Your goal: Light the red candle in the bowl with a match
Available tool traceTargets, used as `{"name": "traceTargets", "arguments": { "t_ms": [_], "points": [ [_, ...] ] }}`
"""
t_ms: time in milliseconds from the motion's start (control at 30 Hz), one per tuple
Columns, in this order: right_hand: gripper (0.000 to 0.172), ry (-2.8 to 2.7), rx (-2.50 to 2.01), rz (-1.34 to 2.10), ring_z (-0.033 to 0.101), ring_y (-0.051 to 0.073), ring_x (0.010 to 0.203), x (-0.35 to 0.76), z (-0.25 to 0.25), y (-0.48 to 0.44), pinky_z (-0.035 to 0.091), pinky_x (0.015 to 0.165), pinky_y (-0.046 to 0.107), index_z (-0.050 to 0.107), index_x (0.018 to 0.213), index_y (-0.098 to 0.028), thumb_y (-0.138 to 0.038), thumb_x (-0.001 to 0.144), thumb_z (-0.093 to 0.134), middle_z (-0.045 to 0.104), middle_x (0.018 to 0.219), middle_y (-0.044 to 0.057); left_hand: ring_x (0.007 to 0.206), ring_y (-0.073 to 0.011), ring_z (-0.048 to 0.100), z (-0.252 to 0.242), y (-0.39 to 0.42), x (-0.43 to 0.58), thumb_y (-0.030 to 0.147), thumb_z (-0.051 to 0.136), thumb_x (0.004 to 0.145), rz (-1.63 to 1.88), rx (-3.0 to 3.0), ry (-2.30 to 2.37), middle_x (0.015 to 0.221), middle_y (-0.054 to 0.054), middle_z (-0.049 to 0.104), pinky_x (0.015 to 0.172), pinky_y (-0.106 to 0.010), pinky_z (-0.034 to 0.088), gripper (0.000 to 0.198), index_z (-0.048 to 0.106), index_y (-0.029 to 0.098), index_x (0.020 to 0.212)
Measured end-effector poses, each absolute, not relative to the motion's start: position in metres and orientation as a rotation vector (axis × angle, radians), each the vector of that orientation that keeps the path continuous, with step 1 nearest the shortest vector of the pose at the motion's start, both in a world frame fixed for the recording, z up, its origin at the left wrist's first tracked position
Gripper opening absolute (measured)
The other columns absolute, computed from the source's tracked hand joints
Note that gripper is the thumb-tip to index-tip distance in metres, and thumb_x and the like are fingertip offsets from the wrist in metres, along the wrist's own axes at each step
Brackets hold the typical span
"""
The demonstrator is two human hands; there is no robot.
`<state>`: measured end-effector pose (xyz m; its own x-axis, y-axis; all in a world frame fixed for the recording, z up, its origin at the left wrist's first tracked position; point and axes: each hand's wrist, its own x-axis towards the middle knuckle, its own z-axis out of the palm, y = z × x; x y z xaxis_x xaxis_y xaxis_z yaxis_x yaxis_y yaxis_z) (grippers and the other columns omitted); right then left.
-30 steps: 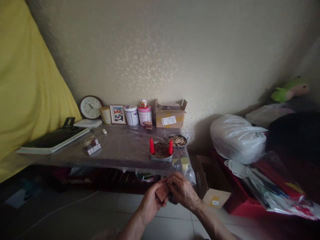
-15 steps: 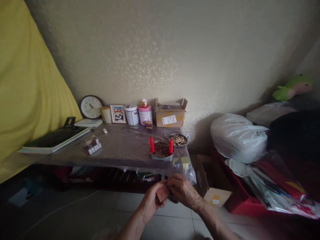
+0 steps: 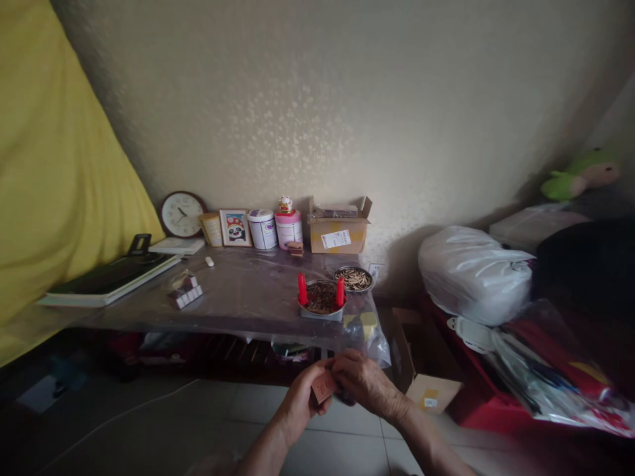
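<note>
My left hand (image 3: pixel 301 396) is wrapped round a small reddish-brown matchbox (image 3: pixel 323 387) with printed marks on its face. Closed fingers of my right hand (image 3: pixel 361 380) meet the box's right end; what they pinch is hidden. Both hands are in front of the table's near edge, above the floor. Beyond them on the table stands a round tin (image 3: pixel 320 312) filled with dark bits, with two red candles (image 3: pixel 302 289) upright at its sides. Just behind it, a round dish (image 3: pixel 353 279) holds many matchsticks.
A plastic-wrapped pack of small boxes (image 3: pixel 187 292) lies left on the covered table (image 3: pixel 248 291). Along the wall stand a clock (image 3: pixel 182 214), a framed picture (image 3: pixel 235 228), two canisters (image 3: pixel 262 229) and a cardboard box (image 3: pixel 338 237). An open carton (image 3: pixel 431 391) is on the floor at right.
The matchbox has tilted slightly in my left hand. Both hands stay together in nearly the same place. The whole view has shifted a few pixels.
</note>
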<state>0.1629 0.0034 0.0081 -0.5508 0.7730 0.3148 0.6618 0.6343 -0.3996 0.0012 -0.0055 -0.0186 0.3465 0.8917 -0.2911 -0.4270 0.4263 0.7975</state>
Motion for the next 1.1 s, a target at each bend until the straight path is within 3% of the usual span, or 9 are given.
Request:
{"name": "traceTargets", "arguments": {
  "t_ms": [633,900,1100],
  "points": [
    [0.012,-2.299,-1.18,0.373,0.055,0.014,0.069,0.168,0.01,0.005,0.045,0.064,0.024,0.055,0.078,-0.018,-0.009,0.082,0.049,0.058,0.073,0.001,0.036,-0.0087,0.043,-0.022,-0.001,0.0,0.037,0.053,0.071,1.001,0.785,0.857,0.052,0.004,0.056,0.038,-0.023,0.024,0.041,0.062,0.012,0.103],
    [0.016,-2.195,-1.102,0.37,0.057,0.014,0.074,0.169,0.015,0.007,0.046,0.067,0.025,0.061,0.087,-0.018,-0.011,0.085,0.047,0.058,0.081,0.003,0.04,-0.0082,0.044,-0.019,-0.003,-0.001,0.037,0.053,0.075,1.031,0.783,0.818,0.06,0.002,0.06,0.04,-0.023,0.027,0.036,0.064,0.015,0.101],
    [0.019,-2.126,-1.079,0.429,0.058,0.014,0.074,0.163,0.021,0.0,0.047,0.068,0.026,0.064,0.085,-0.019,-0.009,0.082,0.048,0.059,0.079,0.002,0.039,-0.0093,0.045,-0.021,-0.005,0.002,0.036,0.053,0.077,1.022,0.784,0.781,0.052,0.004,0.054,0.039,-0.023,0.027,0.03,0.066,0.015,0.095]
  ]
}}
